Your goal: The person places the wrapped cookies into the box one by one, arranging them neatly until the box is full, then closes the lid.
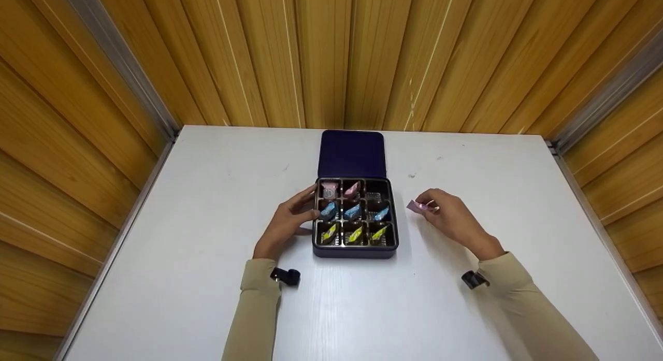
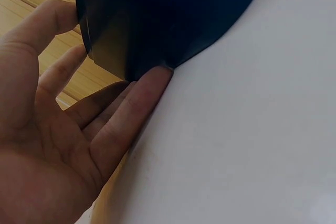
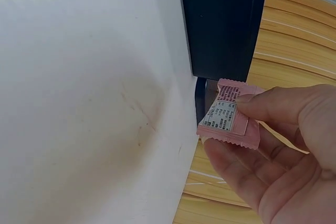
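A dark blue hinged tin (image 1: 355, 252) stands on the table with its lid (image 1: 352, 154) folded back. Its divided tray bears pink-wrapped candies (image 1: 330, 190) in the back row, blue-wrapped candies (image 1: 352, 212) in the middle and yellow-wrapped candies (image 1: 355, 234) in front. The back right compartment (image 1: 378, 190) shows its bare bottom. My left hand (image 1: 287, 221) rests against the tin's left side, thumb at the rim, fingers fairly straight. To the right of the tin and apart from it, my right hand (image 1: 453, 216) pinches a pink-wrapped candy (image 3: 228, 114) between thumb and fingers; printed text shows on its wrapper.
The white table (image 1: 207, 195) reaches back to a wall of wood-look panels (image 1: 321, 55). Similar panels and grey metal rails (image 1: 121, 55) border both sides. A small black device sits on each wrist.
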`<state>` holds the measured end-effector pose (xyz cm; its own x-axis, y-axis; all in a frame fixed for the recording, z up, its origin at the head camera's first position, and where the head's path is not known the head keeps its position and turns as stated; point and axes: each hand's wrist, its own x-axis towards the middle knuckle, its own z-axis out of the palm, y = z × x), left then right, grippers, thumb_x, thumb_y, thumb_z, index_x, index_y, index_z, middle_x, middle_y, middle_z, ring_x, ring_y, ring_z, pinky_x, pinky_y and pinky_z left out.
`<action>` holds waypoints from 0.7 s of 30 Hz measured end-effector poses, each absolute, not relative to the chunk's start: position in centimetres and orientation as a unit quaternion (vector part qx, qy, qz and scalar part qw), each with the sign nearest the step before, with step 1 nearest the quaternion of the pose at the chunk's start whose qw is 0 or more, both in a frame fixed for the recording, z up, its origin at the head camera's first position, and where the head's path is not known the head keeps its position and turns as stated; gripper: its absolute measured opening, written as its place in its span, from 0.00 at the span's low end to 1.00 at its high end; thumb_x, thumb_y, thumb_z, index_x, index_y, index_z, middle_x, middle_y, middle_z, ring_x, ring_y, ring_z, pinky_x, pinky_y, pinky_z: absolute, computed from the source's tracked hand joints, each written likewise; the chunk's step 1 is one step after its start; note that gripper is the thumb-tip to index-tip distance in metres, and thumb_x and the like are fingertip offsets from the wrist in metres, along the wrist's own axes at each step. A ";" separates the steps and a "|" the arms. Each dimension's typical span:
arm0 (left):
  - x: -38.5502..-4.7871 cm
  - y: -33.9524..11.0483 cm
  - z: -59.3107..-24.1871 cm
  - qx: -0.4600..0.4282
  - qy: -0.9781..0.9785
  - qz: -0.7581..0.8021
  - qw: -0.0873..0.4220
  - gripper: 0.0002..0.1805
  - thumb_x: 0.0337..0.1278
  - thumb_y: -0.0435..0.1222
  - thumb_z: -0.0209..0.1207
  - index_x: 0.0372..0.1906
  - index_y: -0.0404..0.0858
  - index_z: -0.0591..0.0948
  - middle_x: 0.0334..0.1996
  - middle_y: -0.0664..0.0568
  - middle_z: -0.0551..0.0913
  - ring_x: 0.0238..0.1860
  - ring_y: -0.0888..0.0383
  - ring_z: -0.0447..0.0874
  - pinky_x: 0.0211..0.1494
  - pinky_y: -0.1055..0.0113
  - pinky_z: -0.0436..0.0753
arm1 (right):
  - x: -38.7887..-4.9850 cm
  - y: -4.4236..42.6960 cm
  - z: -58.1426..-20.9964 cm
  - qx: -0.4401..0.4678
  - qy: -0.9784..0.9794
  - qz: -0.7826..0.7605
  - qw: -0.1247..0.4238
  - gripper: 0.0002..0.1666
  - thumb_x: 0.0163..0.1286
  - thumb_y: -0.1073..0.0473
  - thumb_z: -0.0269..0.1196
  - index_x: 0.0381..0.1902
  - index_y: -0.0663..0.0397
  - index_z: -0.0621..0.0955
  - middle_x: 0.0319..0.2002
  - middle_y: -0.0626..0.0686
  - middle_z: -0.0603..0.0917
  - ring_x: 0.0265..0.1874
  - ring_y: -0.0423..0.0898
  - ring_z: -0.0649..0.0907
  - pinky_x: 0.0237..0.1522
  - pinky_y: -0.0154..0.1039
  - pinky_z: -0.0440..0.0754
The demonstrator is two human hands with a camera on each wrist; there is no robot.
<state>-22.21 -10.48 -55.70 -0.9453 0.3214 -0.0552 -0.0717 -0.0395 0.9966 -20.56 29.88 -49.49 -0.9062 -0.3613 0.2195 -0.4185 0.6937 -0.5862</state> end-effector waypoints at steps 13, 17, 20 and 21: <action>-22.2 -10.4 -55.8 0.074 0.684 0.713 0.137 0.39 0.67 0.31 0.68 0.80 0.53 0.72 0.72 0.44 0.76 0.64 0.44 0.82 0.43 0.47 0.92 | -22.2 29.5 -48.1 0.247 -0.903 0.350 0.040 0.09 0.70 0.73 0.71 0.45 0.63 0.83 0.43 0.57 0.89 0.42 0.57 0.89 0.44 0.54 0.89; -22.2 -10.4 -55.8 0.073 0.685 0.712 0.136 0.39 0.67 0.32 0.68 0.80 0.54 0.72 0.72 0.45 0.77 0.64 0.44 0.82 0.43 0.47 0.92 | -22.8 29.4 -47.7 0.265 -0.894 0.359 0.041 0.09 0.70 0.73 0.71 0.45 0.64 0.83 0.43 0.57 0.89 0.42 0.57 0.89 0.44 0.52 0.90; -22.3 -10.4 -55.8 0.075 0.688 0.708 0.138 0.39 0.67 0.33 0.68 0.80 0.54 0.72 0.72 0.44 0.77 0.63 0.43 0.82 0.43 0.46 0.92 | -23.2 29.2 -47.4 0.274 -0.890 0.362 0.041 0.10 0.69 0.75 0.70 0.46 0.65 0.83 0.43 0.57 0.88 0.42 0.57 0.88 0.45 0.51 0.90; -22.3 -10.4 -55.8 0.076 0.689 0.707 0.138 0.39 0.67 0.33 0.68 0.80 0.54 0.72 0.72 0.44 0.76 0.63 0.43 0.82 0.44 0.46 0.92 | -23.4 29.2 -47.4 0.276 -0.890 0.362 0.041 0.10 0.69 0.75 0.70 0.46 0.65 0.83 0.43 0.58 0.88 0.42 0.57 0.88 0.45 0.51 0.90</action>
<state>-22.26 -10.37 -55.82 -0.9503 0.3004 -0.0824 -0.0903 -0.0125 0.9958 -23.38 29.22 -47.37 -0.8443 -0.4617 0.2722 -0.5207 0.5862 -0.6207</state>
